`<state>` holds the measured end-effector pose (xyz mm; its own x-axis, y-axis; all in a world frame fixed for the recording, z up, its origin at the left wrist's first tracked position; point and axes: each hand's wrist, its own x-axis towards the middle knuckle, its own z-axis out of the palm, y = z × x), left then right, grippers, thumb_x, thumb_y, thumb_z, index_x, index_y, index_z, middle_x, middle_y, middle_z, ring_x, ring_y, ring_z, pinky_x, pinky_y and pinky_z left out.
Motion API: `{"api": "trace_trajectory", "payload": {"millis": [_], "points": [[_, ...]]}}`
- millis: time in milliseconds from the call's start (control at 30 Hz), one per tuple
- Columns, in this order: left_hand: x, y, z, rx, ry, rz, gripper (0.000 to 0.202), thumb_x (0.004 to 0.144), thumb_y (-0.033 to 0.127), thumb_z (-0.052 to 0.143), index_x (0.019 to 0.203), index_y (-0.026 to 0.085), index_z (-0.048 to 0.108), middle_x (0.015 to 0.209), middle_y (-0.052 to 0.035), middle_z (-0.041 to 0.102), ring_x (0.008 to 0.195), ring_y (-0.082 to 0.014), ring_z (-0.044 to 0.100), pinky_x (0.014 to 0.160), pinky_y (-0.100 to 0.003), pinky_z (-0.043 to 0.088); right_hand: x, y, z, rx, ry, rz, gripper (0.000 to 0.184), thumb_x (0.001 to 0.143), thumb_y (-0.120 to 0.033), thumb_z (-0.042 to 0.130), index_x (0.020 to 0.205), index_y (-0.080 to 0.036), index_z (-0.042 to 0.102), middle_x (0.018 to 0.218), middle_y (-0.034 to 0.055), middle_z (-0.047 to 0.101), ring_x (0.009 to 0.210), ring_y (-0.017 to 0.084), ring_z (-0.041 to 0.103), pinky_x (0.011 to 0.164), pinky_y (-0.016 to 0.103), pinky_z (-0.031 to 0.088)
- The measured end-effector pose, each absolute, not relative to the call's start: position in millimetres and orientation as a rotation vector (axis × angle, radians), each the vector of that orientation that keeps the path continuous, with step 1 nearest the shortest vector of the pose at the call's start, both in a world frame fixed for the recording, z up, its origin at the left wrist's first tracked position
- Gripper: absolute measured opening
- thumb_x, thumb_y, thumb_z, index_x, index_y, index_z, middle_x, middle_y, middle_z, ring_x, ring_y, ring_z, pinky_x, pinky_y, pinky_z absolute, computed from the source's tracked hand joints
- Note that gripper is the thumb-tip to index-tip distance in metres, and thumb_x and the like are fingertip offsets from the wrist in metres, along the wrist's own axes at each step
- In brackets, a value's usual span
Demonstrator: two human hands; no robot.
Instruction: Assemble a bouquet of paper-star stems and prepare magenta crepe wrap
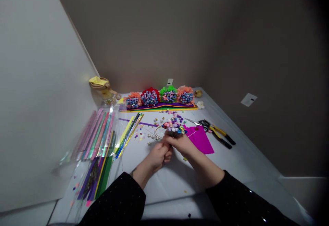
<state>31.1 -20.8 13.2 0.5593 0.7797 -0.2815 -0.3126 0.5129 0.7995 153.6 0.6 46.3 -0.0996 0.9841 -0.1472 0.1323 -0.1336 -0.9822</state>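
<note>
A bunch of small folded paper stars in pink, purple, blue, red and gold stands upright in my right hand. Its fingers are closed around the bunch just below the stars. My left hand is closed and touches the right hand's fingers from below. What it grips is hidden, and the lower end of the bunch does not show. A thin loop of wire lies just left of the bunch. Loose paper stars are scattered around it. Right of my hands lies a magenta paper sheet.
Several star bouquets in coloured ruffled paper line the back, behind stacked coloured sheets. Scissors and yellow-black pliers lie right. Paper strips in clear packets and loose strips lie left. A basket-like holder stands back left.
</note>
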Motion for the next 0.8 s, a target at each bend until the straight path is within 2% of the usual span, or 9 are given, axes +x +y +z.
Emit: {"api": "trace_trajectory", "payload": {"millis": [100, 200, 267, 367, 467, 600, 800], "points": [[27, -17, 17, 0.988, 0.778, 0.831, 0.049, 0.072, 0.065, 0.057, 0.062, 0.018, 0.048, 0.052, 0.0028, 0.045, 0.051, -0.0099, 0.04, 0.052, -0.024, 0.034, 151, 5, 45, -1.377, -1.399, 1.426, 0.017, 0.065, -0.033, 0.059, 0.059, -0.018, 0.056, 0.045, -0.0039, 0.052, 0.045, 0.011, 0.047, 0.044, 0.022, 0.038], [25, -16, 18, 1.15, 0.844, 0.955, 0.048, 0.074, 0.064, 0.056, 0.066, 0.016, 0.056, 0.063, -0.0024, 0.057, 0.066, -0.0149, 0.051, 0.065, -0.027, 0.039, 150, 9, 42, -1.387, -1.467, 1.536, 0.026, 0.068, -0.038, 0.06, 0.052, -0.019, 0.052, 0.035, -0.0057, 0.043, 0.034, 0.009, 0.04, 0.035, 0.021, 0.03], [25, -16, 16, 1.126, 0.826, 0.936, 0.049, 0.075, 0.064, 0.053, 0.067, 0.016, 0.055, 0.059, -0.001, 0.055, 0.058, -0.0133, 0.05, 0.06, -0.027, 0.039, 149, 12, 42, -1.359, -1.443, 1.626, 0.025, 0.068, -0.038, 0.06, 0.055, -0.018, 0.053, 0.037, -0.005, 0.046, 0.032, 0.009, 0.041, 0.035, 0.021, 0.031], [29, -18, 9, 0.933, 0.762, 0.891, 0.048, 0.076, 0.063, 0.053, 0.063, 0.018, 0.046, 0.049, 0.0053, 0.042, 0.041, -0.0069, 0.034, 0.044, -0.023, 0.029, 147, 16, 45, -1.317, -1.373, 1.671, 0.018, 0.065, -0.035, 0.061, 0.062, -0.017, 0.059, 0.046, -0.0029, 0.056, 0.04, 0.01, 0.048, 0.041, 0.022, 0.038], [32, -17, 6, 0.749, 0.739, 0.953, 0.047, 0.072, 0.061, 0.06, 0.064, 0.019, 0.039, 0.048, 0.0092, 0.034, 0.039, -0.004, 0.023, 0.04, -0.02, 0.02, 146, 22, 48, -1.291, -1.362, 1.571, 0.015, 0.061, -0.031, 0.064, 0.065, -0.016, 0.062, 0.056, -0.0025, 0.06, 0.054, 0.011, 0.053, 0.054, 0.024, 0.043], [31, -15, 8, 0.725, 0.747, 0.962, 0.049, 0.072, 0.061, 0.059, 0.063, 0.019, 0.037, 0.049, 0.0085, 0.033, 0.041, -0.0036, 0.023, 0.041, -0.019, 0.019, 145, 26, 50, -1.233, -1.391, 1.575, 0.016, 0.062, -0.032, 0.062, 0.065, -0.016, 0.063, 0.06, -0.0021, 0.061, 0.061, 0.013, 0.054, 0.062, 0.025, 0.044], [30, -15, 10, 0.73, 0.77, 1.013, 0.046, 0.071, 0.058, 0.063, 0.065, 0.019, 0.039, 0.05, 0.009, 0.033, 0.042, -0.0042, 0.028, 0.042, -0.019, 0.023, 143, 32, 54, -1.345, -1.48, 1.558, 0.023, 0.064, -0.04, 0.066, 0.069, -0.018, 0.064, 0.064, -0.0014, 0.062, 0.065, 0.014, 0.055, 0.062, 0.026, 0.044]]}}
